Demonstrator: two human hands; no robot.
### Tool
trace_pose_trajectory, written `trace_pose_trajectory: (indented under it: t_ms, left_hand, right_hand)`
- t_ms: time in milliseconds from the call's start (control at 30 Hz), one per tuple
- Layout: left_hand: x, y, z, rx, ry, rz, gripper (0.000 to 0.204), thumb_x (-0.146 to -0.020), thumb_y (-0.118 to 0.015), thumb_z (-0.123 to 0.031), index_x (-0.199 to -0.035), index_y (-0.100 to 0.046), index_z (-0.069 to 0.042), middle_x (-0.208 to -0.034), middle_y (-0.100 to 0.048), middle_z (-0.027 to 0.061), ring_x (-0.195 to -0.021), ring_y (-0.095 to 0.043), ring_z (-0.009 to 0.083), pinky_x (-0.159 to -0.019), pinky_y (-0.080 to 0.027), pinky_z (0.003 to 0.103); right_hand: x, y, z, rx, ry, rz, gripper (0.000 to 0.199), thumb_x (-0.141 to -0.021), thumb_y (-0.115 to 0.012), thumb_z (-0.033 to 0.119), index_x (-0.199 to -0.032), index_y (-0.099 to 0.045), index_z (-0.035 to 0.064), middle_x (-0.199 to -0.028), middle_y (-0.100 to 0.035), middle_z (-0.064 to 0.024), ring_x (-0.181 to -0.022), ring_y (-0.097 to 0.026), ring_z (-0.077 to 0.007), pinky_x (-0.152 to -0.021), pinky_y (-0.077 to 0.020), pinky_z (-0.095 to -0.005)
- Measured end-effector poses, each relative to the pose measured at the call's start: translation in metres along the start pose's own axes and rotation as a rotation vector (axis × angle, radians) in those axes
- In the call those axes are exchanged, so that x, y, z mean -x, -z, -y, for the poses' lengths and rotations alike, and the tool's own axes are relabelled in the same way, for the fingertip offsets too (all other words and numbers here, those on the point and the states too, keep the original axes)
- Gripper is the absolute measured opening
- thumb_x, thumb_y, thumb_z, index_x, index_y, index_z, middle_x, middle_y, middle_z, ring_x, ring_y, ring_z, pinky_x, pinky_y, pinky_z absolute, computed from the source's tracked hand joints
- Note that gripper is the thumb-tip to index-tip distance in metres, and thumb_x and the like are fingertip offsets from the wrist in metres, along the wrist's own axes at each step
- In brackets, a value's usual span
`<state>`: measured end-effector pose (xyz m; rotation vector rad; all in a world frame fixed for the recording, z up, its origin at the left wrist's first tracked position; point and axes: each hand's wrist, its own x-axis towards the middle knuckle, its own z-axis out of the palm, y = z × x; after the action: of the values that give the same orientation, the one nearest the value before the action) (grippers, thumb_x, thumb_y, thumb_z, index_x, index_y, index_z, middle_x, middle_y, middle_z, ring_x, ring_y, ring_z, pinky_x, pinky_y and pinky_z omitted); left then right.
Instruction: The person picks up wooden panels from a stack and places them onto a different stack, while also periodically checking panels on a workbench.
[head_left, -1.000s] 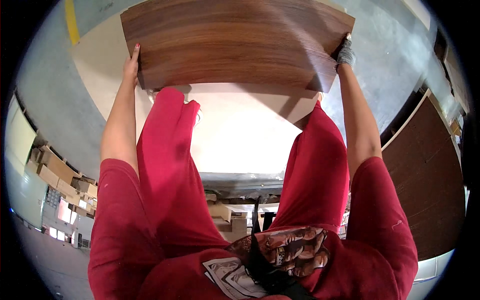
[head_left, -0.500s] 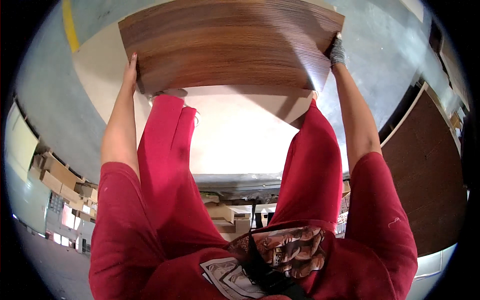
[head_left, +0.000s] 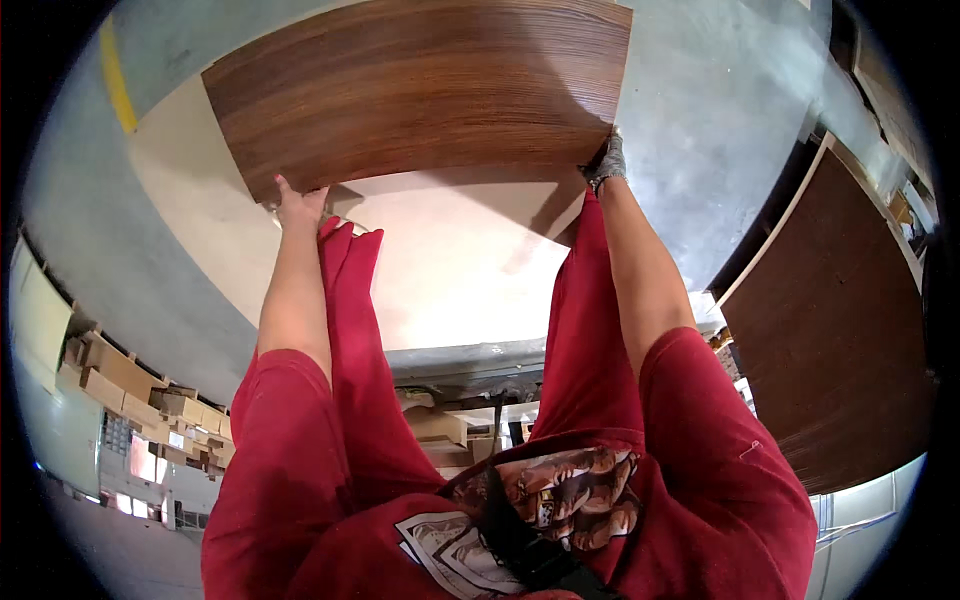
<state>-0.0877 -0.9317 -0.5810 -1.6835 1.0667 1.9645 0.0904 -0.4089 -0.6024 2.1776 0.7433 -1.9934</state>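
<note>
A dark brown wood-grain board (head_left: 420, 90) spans the far part of the view, above a pale sheet (head_left: 450, 260) on the floor. My bare left hand (head_left: 299, 207) closes on its near edge close to the left corner, with the thumb at the board's edge. At the near right corner, my right hand (head_left: 611, 162), in a grey glove, grips the board. The fingers of both hands are partly hidden at the board's edge. Both arms stretch forward over my red-clad legs.
A large dark brown panel (head_left: 830, 320) with a pale edge leans at the right. Stacked cardboard-coloured pieces (head_left: 125, 375) lie at the left. A yellow stripe (head_left: 117, 80) marks the grey floor at the far left. Behind my legs are more pale pieces (head_left: 435, 428).
The board has shifted left in view and tilted slightly. My left hand has gone from its left side to the near edge; my right hand has slid down to the near right corner.
</note>
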Motion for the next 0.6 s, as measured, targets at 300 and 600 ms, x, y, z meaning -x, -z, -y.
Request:
trace_pose_trajectory:
  t_ms: [300, 600]
  left_hand:
    - [-0.031, 0.009, 0.002, -0.182, 0.011, -0.092, 0.086, -0.081, -0.059, -0.053, -0.143, -0.017, -0.011, -0.149, -0.019, 0.0088, -0.134, -0.025, 0.0328, -0.108, -0.027, 0.054]
    - [-0.047, 0.032, -0.006, -0.087, -0.112, -0.219, 0.099, -0.072, -0.072, -0.045, -0.141, -0.013, -0.006, -0.144, -0.027, 0.0131, -0.125, -0.037, 0.0402, -0.100, -0.038, 0.056]
  right_hand:
    - [-0.044, 0.025, -0.003, 0.092, 0.104, 0.060, 0.073, -0.081, -0.050, 0.065, -0.127, -0.047, 0.0082, -0.127, -0.051, -0.0102, -0.111, -0.048, -0.0269, -0.090, -0.0403, -0.0393]
    - [-0.076, 0.032, -0.017, 0.602, 0.297, -0.088, 0.082, -0.081, -0.042, 0.070, -0.121, -0.054, 0.0005, -0.114, -0.060, -0.0148, -0.102, -0.053, -0.0268, -0.091, -0.0367, -0.0340]
